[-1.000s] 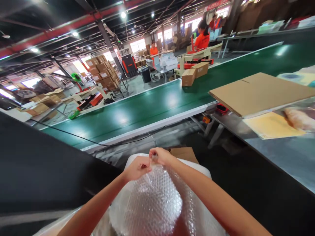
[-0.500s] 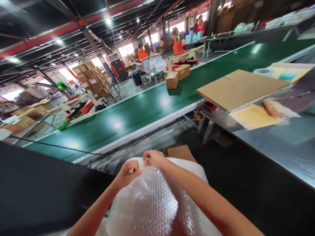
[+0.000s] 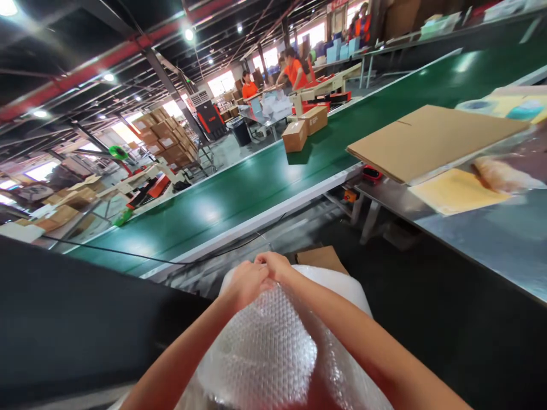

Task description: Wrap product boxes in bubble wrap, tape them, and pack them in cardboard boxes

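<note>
A big roll of clear bubble wrap (image 3: 265,353) fills the bottom middle of the head view, right under my arms. My left hand (image 3: 247,281) and my right hand (image 3: 277,265) meet at the roll's far top edge, fingers closed and pinching the wrap there. The two hands touch each other. What lies between the fingertips beyond the wrap is hidden.
A green conveyor belt (image 3: 239,193) runs across, carrying two cardboard boxes (image 3: 294,135). A metal table (image 3: 478,228) on the right bears a flat cardboard sheet (image 3: 431,139) and a yellow envelope (image 3: 457,191). A small carton (image 3: 320,258) sits beyond the roll. People in orange work far off.
My left hand has moved right and closed up against my right hand at the wrap's top edge. The view has shifted slightly.
</note>
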Tool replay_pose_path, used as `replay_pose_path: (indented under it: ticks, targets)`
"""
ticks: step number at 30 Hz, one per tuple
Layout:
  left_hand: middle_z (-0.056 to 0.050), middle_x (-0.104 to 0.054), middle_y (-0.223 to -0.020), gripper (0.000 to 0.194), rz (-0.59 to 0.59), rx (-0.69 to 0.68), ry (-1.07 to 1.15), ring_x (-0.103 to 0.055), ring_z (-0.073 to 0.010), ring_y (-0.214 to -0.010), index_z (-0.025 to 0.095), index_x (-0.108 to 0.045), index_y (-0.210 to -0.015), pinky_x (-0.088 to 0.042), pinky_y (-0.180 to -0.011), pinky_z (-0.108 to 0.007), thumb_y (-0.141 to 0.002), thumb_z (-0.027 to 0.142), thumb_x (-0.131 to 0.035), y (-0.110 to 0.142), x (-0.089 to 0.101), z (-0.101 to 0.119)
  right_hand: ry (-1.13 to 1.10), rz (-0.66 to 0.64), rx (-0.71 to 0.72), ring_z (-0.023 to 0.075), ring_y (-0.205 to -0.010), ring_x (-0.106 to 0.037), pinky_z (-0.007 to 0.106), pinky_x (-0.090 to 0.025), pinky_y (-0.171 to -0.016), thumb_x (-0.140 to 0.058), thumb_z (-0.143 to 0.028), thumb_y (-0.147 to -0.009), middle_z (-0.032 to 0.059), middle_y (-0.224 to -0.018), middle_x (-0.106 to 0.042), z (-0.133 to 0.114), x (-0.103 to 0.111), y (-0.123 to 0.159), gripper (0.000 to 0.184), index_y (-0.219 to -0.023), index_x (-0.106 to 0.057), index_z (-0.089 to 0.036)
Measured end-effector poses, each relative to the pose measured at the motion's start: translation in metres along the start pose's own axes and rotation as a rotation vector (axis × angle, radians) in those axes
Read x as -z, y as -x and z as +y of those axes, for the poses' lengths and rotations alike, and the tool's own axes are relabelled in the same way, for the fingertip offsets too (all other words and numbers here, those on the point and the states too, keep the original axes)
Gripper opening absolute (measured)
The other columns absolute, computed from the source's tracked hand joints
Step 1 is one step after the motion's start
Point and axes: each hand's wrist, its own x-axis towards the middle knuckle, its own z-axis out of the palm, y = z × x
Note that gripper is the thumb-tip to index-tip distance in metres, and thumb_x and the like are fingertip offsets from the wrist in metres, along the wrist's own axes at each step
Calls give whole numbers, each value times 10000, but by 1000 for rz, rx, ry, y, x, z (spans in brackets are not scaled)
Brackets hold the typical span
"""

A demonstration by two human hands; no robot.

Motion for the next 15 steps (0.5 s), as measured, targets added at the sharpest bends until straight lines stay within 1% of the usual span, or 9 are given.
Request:
replay_pose_path:
  ticks: [1, 3, 6, 9, 12, 15]
  targets:
    - [-64, -693, -813, 193, -1, -1, 21, -603, -217, -762, 174, -662, -779, -372, -695, -336, -889, 283, -546, -1, -5, 0, 0, -2, -5, 187, -904, -633, 373, -532, -807, -619, -386, -896, 34, -989, -665, 0, -1, -1, 248, -970, -656, -152]
    - [-42, -681, -773, 250, 47, -47, 47, -582, -185, -740, 191, -649, -738, -338, -680, -322, -915, 265, -490, 1, -10, -2, 10, -11, -11, 187, -897, -637, 366, -535, -794, -627, -388, -891, 32, -986, -668, -1, -3, -2, 254, -971, -657, -148]
    - [-28, -640, -681, 345, 190, -143, 33, -544, -159, -677, 195, -614, -669, -319, -669, -318, -940, 297, -427, 11, -11, -7, 31, -8, -10, 183, -880, -642, 348, -541, -763, -610, -395, -902, 34, -990, -670, -3, -4, -1, 269, -984, -655, -143]
    - [-28, -599, -604, 393, 335, -187, 54, -517, -154, -625, 190, -550, -587, -326, -663, -324, -939, 297, -412, 25, -12, -12, 79, 15, 39, 198, -950, -634, 385, -522, -837, -631, -385, -886, 41, -1026, -673, -3, -3, 4, 244, -969, -666, -158]
    - [-16, -589, -595, 377, 452, -147, 207, -518, -148, -621, 193, -519, -571, -363, -668, -308, -927, 297, -450, 37, -17, -17, 119, 45, 115, 212, -1024, -608, 434, -477, -919, -667, -368, -856, 50, -1060, -668, -3, -3, 8, 220, -964, -670, -177]
    - [-9, -596, -615, 344, 558, -68, 373, -535, -143, -639, 197, -524, -591, -400, -676, -288, -918, 294, -480, 40, -23, -21, 114, 70, 179, 205, -967, -610, 427, -476, -890, -682, -348, -837, 43, -1000, -668, -2, -2, 6, 208, -944, -667, -170]
